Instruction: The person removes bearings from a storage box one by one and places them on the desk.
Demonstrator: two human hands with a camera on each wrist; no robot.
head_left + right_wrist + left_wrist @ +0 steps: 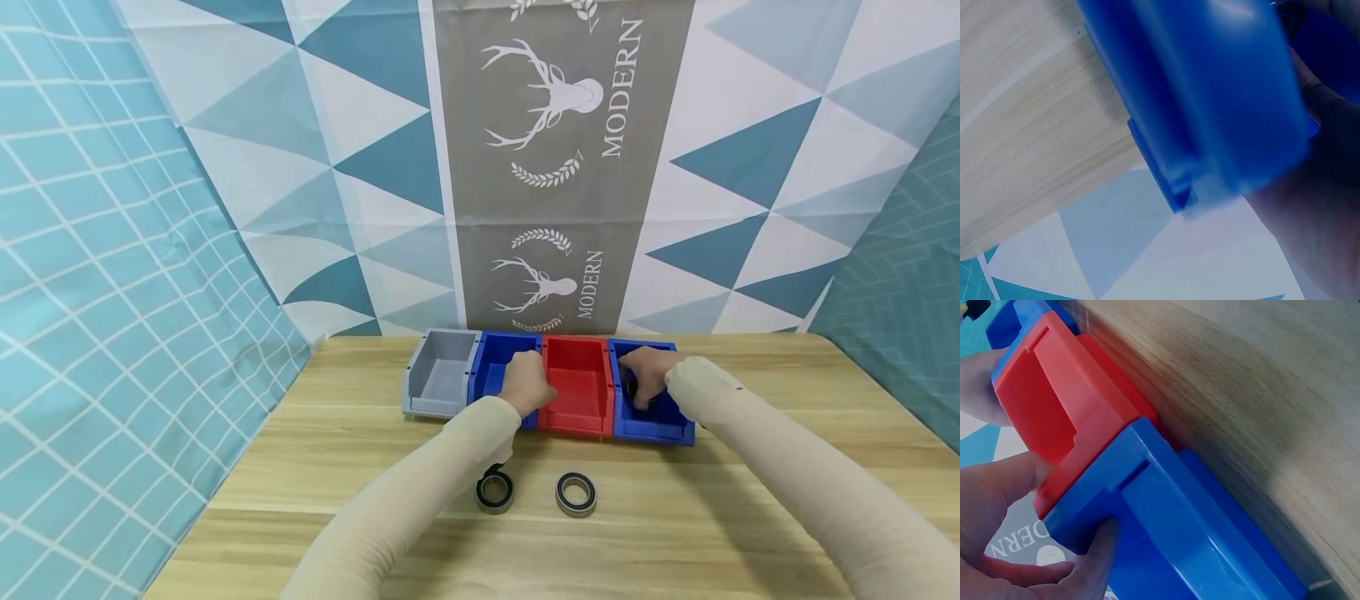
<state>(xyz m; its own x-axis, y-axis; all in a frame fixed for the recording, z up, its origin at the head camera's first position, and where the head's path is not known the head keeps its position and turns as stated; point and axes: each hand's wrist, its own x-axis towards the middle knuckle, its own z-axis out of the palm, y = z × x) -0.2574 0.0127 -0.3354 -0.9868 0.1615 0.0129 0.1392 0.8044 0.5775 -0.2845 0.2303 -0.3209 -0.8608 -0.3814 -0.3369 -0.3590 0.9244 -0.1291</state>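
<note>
My left hand (527, 385) is at the wall between a blue bin (492, 375) and the red bin (576, 392). In the left wrist view its thumb is on the red side and a finger reaches into the blue bin (1160, 544), pinching the wall. My right hand (649, 375) reaches into the blue bin at the right end (652, 427). Its fingers are around a dark round part (632, 388), partly hidden by the hand. The right wrist view shows a black, ring-like edge of this part (1291, 17) beside the fingers.
Two ring-shaped bearings lie on the wooden table (360, 500): the left bearing (495, 493) with a black piece (492, 472) at its rim, and the right bearing (576, 494). A grey bin (442, 375) ends the row at left. Patterned cloth (547, 208) hangs behind.
</note>
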